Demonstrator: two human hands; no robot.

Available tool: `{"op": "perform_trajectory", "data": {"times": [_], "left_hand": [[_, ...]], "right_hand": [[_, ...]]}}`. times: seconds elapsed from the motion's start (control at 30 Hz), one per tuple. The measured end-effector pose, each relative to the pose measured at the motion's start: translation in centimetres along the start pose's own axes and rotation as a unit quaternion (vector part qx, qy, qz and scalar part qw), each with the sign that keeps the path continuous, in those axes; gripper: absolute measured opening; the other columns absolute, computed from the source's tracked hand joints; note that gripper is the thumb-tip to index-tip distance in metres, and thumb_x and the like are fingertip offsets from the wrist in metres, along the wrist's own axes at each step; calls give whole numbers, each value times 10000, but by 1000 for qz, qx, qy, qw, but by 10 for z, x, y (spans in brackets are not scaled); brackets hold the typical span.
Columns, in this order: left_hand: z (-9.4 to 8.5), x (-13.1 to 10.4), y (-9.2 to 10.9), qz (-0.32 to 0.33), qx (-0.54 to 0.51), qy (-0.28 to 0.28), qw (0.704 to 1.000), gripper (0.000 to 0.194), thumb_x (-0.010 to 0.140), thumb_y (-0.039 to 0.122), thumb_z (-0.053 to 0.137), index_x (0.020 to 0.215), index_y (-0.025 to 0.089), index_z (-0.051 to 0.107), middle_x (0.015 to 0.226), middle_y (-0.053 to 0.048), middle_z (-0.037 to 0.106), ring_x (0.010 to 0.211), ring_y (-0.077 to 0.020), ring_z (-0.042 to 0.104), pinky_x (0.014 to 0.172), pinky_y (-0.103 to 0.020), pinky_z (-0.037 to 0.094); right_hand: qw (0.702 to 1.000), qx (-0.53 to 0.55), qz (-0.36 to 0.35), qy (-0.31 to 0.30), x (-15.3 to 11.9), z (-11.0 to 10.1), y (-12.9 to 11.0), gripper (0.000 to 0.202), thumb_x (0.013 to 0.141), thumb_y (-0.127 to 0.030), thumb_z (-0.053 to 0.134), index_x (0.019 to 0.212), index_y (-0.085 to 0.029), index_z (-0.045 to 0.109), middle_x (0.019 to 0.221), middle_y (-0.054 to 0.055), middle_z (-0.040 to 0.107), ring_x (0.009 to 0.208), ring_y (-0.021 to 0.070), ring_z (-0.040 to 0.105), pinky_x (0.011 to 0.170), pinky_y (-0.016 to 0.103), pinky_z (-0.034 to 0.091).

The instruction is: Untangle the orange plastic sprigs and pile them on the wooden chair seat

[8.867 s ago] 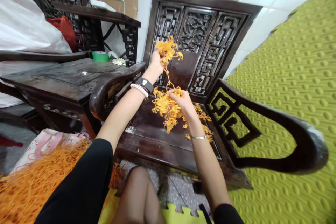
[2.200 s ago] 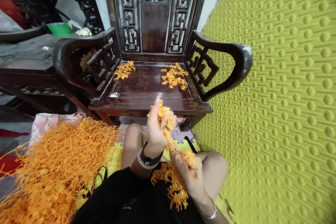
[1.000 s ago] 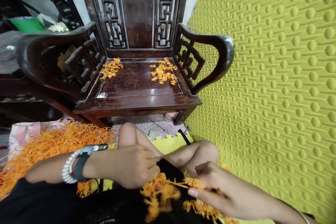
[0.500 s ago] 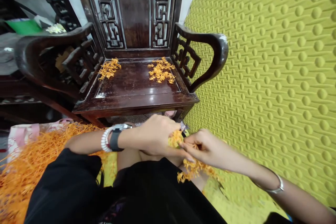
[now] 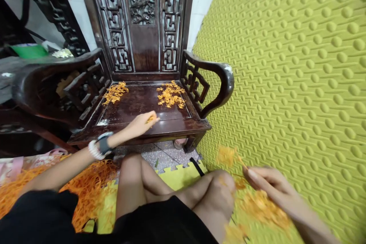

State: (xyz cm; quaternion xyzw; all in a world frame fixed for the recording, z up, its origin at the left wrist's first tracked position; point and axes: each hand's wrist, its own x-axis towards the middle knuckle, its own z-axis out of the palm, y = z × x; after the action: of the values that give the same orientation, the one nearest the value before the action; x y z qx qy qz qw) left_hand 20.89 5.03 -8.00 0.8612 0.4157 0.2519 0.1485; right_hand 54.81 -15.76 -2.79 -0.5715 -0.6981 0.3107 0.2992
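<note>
My left hand [image 5: 143, 122] is above the front part of the dark wooden chair's seat [image 5: 137, 99], fingers closed on a few small orange curly pieces [image 5: 150, 118]. To the right, over the yellow mat, my right hand [image 5: 276, 188] pinches a thin stem with an orange frilly flower-like tuft [image 5: 227, 155] at its end; it is blurred by motion. More orange frilly clusters [image 5: 264, 207] hang below that hand; how they connect to it is unclear. Two heaps of similar pieces lie on the seat, a left heap [image 5: 116, 92] and a larger right heap [image 5: 170, 94].
A big tangle of orange strands [image 5: 94, 187] lies beside my left thigh, near a white and pink cloth bag [image 5: 14, 169]. Curved armrests [image 5: 227, 84] flank the seat. A bumpy yellow-green mat [image 5: 286, 84] stands upright on the right. A green container [image 5: 30, 50] sits at far left.
Both hands were together over my lap at an orange cluster. They have parted: the left reached forward to the seat with small pieces, the right drew away rightward with the frilly clusters.
</note>
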Motion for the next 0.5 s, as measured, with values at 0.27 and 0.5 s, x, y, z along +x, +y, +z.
{"op": "perform_trajectory", "data": {"times": [0.27,0.5], "left_hand": [[53,148,-4,-79,37,-21,996,934,616,652,763,1367,166,492,1450,-238,365,1332,-446,360,1078,-583,294],[38,125,42,43,-229,-31,972,598,999,527,191,1495,206,288,1500,-153,380,1420,-269,289,1136,-483,271]], "right_hand": [[991,100,-86,9,70,34,-22,356,948,-498,473,905,-195,654,604,-20,461,528,113,382,509,244,334],[990,93,-100,-29,77,29,-16,358,979,-444,419,858,-184,633,631,-14,487,569,116,434,541,247,346]]}}
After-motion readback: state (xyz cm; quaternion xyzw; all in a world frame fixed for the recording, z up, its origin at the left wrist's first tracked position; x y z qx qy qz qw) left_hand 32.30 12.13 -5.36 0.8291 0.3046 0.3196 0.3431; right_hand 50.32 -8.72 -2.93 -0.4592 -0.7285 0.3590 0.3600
